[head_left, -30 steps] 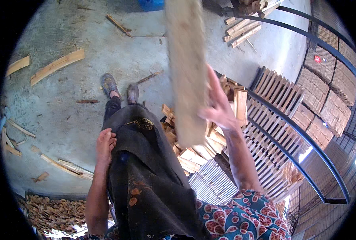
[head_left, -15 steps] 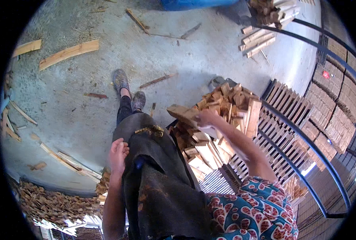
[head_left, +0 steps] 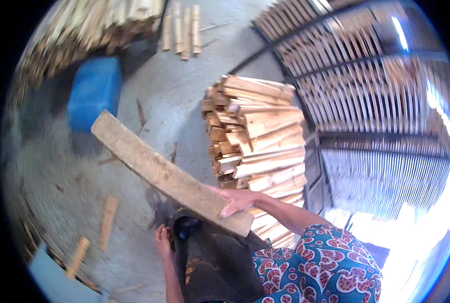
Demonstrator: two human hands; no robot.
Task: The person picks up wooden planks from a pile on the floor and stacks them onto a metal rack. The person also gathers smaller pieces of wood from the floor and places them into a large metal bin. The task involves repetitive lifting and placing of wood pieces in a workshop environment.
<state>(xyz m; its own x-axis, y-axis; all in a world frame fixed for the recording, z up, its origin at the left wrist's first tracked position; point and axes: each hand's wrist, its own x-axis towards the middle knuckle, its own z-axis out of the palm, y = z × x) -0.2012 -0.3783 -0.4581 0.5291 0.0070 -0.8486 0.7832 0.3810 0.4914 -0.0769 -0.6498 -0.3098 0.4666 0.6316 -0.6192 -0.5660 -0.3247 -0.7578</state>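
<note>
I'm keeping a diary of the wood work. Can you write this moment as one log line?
right hand: grips long pale wooden plank | left hand: empty, by dark apron | stacked cut timber pile beside

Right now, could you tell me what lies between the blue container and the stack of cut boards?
In the head view, bare concrete floor with a few thin wood slivers separates the blue container from the stack of boards; lower down, the held plank crosses it.

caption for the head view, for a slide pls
Right hand grips a long wooden plank beside a stacked woodpile; left hand rests low at the dark apron.
</note>
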